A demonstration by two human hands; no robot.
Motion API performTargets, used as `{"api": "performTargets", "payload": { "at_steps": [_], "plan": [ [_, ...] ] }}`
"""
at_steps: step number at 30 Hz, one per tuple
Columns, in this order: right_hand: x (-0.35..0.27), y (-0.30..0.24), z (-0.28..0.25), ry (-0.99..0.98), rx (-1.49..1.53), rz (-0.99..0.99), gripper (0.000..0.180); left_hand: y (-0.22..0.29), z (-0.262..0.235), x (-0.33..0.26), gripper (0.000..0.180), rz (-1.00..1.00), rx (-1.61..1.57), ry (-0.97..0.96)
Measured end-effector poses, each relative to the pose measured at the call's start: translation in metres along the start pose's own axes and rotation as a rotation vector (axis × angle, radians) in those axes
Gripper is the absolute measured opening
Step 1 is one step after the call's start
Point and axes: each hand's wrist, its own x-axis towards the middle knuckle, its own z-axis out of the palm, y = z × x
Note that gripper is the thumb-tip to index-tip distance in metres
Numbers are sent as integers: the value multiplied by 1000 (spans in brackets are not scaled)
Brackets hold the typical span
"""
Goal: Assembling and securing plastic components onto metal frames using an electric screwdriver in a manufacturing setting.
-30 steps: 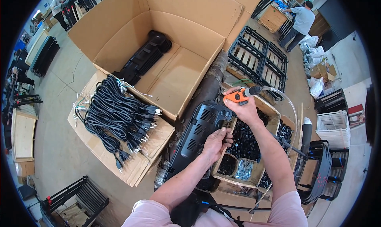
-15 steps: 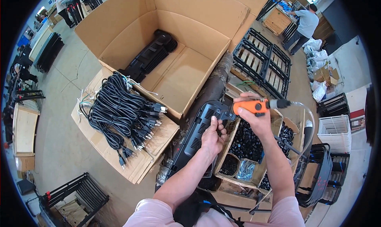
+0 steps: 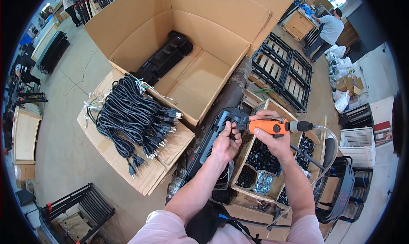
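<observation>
My right hand (image 3: 279, 145) is wrapped round an orange air screwdriver (image 3: 265, 126), held level with its nose toward the left. A clear hose runs from its back end. Before me lies a long black plastic housing (image 3: 206, 147) with slotted vents, slanting from upper right to lower left. At the upper end of the housing, the driver's nose meets my left hand (image 3: 225, 145). The fingers of that hand are curled in a pinch there; what they grip is too small and dark to make out. The driver's very tip is hidden by the fingers.
An open cardboard box (image 3: 200, 80) with black housings (image 3: 168, 58) inside stands beyond. Bundled black power cords (image 3: 128, 112) lie on flattened cardboard (image 3: 128, 169) at left. A wooden parts tray (image 3: 272, 197) holds black parts and silver screws (image 3: 264, 182). A person (image 3: 330, 31) works at far right.
My left fingers have shifted slightly up toward the driver's nose. The driver has tilted a little, its hose end lower than before. The whole view has shifted slightly.
</observation>
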Motion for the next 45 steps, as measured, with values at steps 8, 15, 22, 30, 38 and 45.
{"api": "performTargets", "payload": {
  "at_steps": [8, 15, 22, 30, 38, 45],
  "plan": [
    [9, 6, 25, 8, -1, -10, 48, 8, 2, -7, 35, 73, -19, 35],
    [37, 25, 48, 58, -26, -57, 45, -7, -11, -28, 32, 62, 154, 54],
    [57, 48, 64, 32, -136, -22, 44, -21, -40, -70, 27, -75, 206, 98],
    [63, 47, 69, -14, -166, -43, 25, -16, -72, -108, 26, -197, 282, 104],
    [54, 53, 75, -3, -246, -18, 33, -8, -85, -139, 26, -208, 383, 114],
    [2, -11, 67, 229, -59, -96, 47, 10, -96, -147, 28, -170, 574, 51]
  ]
}}
